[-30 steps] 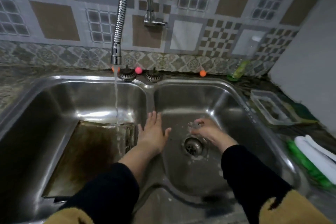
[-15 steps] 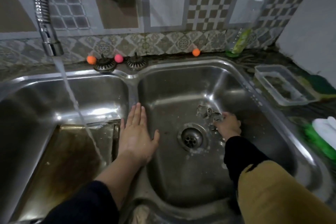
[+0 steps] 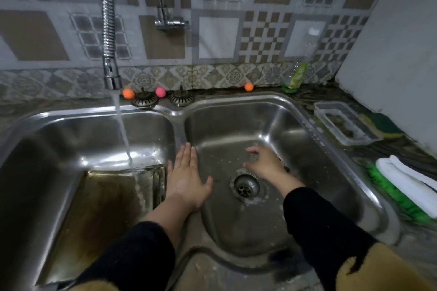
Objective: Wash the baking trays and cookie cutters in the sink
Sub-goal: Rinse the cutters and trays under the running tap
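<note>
A stained, brownish baking tray (image 3: pixel 106 208) lies tilted in the left basin of the steel sink (image 3: pixel 279 99). Water from the flexible faucet (image 3: pixel 110 30) strikes the tray's far edge. My left hand (image 3: pixel 186 177) rests flat, fingers straight, on the divider between the two basins. In the right basin, just beyond the drain (image 3: pixel 244 186), my right hand (image 3: pixel 264 163) is blurred. Its thumb and fingers curl round a small shiny cookie cutter (image 3: pixel 253 158). Other cutters are hidden behind that hand.
Two strainer plugs (image 3: pixel 144 100) and small orange and pink balls (image 3: pixel 160 92) sit on the sink's back ledge. A soap bottle (image 3: pixel 294 78), a clear plastic container (image 3: pixel 343 123), a sponge (image 3: pixel 383 123) and a green brush with a white handle (image 3: pixel 406 184) occupy the right counter.
My right hand has moved left from the cutters at the basin's right side to above the drain. The left hand stays on the divider. The camera has swung back leftward.
</note>
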Demonstrator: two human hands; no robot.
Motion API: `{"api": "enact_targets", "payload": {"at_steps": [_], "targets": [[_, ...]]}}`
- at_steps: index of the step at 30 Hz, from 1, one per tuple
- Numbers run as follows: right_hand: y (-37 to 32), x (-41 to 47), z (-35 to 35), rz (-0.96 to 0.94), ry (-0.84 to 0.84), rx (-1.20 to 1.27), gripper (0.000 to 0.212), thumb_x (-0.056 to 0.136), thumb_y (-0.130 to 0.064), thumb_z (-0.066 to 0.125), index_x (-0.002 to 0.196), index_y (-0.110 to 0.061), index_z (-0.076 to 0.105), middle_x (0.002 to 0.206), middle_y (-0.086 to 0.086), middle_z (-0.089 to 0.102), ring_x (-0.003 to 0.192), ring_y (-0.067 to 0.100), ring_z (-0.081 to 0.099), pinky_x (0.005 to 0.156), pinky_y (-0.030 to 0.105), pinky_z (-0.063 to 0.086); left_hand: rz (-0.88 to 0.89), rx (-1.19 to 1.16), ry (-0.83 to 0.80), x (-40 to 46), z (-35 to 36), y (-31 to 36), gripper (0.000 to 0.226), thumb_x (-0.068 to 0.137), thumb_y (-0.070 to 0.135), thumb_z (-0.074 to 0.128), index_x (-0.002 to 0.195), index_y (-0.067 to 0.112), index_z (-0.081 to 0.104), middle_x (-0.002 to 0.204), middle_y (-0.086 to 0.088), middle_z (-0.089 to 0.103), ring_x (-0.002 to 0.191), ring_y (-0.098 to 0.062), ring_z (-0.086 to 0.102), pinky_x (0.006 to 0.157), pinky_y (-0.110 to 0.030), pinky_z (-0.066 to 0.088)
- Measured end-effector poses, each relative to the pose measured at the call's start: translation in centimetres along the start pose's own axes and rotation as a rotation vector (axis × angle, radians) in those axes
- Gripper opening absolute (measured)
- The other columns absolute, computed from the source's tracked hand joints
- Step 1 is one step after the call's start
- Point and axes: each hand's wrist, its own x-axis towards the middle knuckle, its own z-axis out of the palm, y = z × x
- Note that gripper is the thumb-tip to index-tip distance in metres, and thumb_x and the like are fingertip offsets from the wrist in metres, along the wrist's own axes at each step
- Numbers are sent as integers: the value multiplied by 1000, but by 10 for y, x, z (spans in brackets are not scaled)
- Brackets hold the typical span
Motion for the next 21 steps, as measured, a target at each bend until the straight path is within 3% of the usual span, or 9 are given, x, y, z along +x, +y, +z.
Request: {"api": "enact_targets", "payload": {"at_steps": [5,8,10,13,15,18,21], "targets": [[-87,-58,35,-290,-65,-24,37,88,-25,64,125,-23,59,132,-2,54,120,16,52,101,27,40,74,-52,50,-26,-7,-31,65,100,49,23,154,17,5,162,2,2,148,-13,-1,121,-38,1],[-127,-92,73,-477,-99,-28,34,89,-23,60,123,-22,60,128,-1,54,123,17,46,102,24,33,-39,-50,72,-42,-10,-79,60,100,47,22,153,18,15,160,-3,15,148,-17,10,121,-38,9],[-143,-108,102,-543,-180,-36,34,90,-21,58,125,-22,59,129,1,52,125,19,42,104,23,30,-161,-17,15,-52,-11,-116,61,99,45,32,152,20,16,160,-5,12,148,-21,7,121,-40,11],[-153,-118,145,-431,-404,-105,45,93,-24,56,136,-23,47,148,4,35,138,23,29,112,33,28,-390,-63,-39,-70,-16,-168,68,96,40,43,153,24,10,161,-7,1,148,-28,0,121,-44,9],[-154,-119,166,-302,-573,-178,57,94,-27,55,146,-23,33,157,7,17,144,29,17,115,39,25,-518,-121,-96,-79,-19,-191,69,98,37,40,154,23,2,160,-12,1,147,-32,5,119,-46,14],[-153,-119,188,-209,-696,-333,69,96,-34,51,152,-24,13,160,8,-6,147,34,-5,118,49,15,-603,-373,-108,-85,-16,-208,60,100,35,34,151,27,4,146,-14,36,127,-30,44,104,-43,37],[-151,-114,198,-155,-679,-349,72,96,-39,50,153,-25,8,160,10,-12,145,34,-14,118,51,11,-618,-508,32,-87,-18,-210,41,100,47,27,139,37,35,121,-7,57,96,-22,54,86,-35,44]]}}
